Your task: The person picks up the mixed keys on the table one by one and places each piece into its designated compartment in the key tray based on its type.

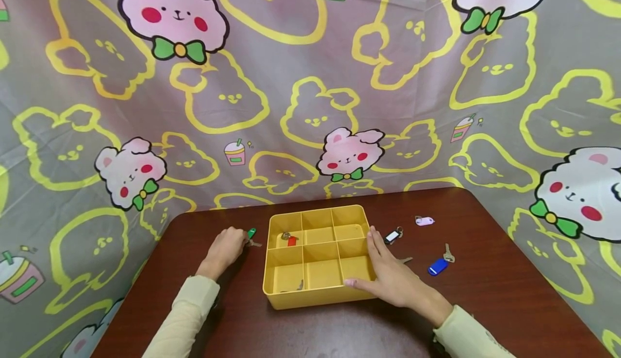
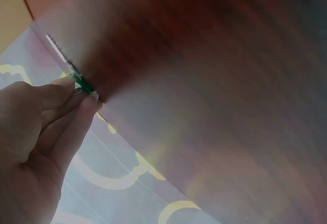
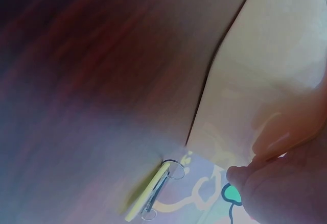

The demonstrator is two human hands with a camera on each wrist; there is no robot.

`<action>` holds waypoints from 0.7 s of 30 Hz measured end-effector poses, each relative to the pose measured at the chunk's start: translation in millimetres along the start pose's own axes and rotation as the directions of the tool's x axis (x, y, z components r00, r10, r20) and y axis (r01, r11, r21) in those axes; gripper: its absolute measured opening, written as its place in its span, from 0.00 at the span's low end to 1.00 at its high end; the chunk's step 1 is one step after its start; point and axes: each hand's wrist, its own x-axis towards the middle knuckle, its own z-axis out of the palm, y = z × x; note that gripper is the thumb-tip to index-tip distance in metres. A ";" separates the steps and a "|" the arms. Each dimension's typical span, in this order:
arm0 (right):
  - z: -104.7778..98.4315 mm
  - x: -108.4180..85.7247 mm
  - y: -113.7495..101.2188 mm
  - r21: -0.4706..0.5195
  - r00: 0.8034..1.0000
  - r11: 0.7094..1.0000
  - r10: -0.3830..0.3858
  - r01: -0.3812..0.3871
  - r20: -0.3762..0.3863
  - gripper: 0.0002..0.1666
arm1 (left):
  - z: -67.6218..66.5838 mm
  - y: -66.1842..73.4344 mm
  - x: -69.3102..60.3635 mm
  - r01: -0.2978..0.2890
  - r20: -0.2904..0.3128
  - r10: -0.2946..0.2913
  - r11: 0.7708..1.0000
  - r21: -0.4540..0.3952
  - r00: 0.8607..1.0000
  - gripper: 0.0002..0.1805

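Observation:
My left hand (image 1: 225, 247) is at the left of the yellow divided box (image 1: 320, 296), its fingertips at a green key tag (image 1: 251, 233) with a key (image 1: 254, 243). The left wrist view shows thumb and fingers of that hand (image 2: 46, 132) pinching the green tag (image 2: 83, 84), the key (image 2: 61, 50) sticking out beyond. My right hand (image 1: 395, 277) rests against the box's right wall with fingers extended. A red tag (image 1: 291, 241) with keys lies in the back left compartment; a key (image 1: 300, 286) is in the front left one.
Right of the box lie a black-and-white tag (image 1: 392, 236), a pale purple tag (image 1: 425, 221), and a blue tag (image 1: 438, 267) with a key (image 1: 448, 254). A yellowish tag (image 3: 148, 193) with rings shows near my right hand (image 3: 286, 188). Patterned cloth hangs behind the table.

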 end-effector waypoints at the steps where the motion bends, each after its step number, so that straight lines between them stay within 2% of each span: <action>1: -0.1 0.0 0.0 -0.002 1.000 1.000 -0.002 0.002 -0.002 0.76 | -0.5 -0.1 0.1 0.000 0.000 0.000 1.000 -0.001 1.000 0.16; 10: 0.5 -0.4 -0.3 0.001 1.000 1.000 -0.006 0.006 -0.007 0.76 | -2.6 -3.3 -3.2 0.028 0.041 -0.026 0.999 -0.040 0.999 0.13; 21: -1.0 -0.5 0.2 -0.006 1.000 1.000 -0.008 0.008 0.000 0.76 | -8.5 -6.9 -7.5 0.030 0.003 -0.030 0.997 -0.068 1.000 0.15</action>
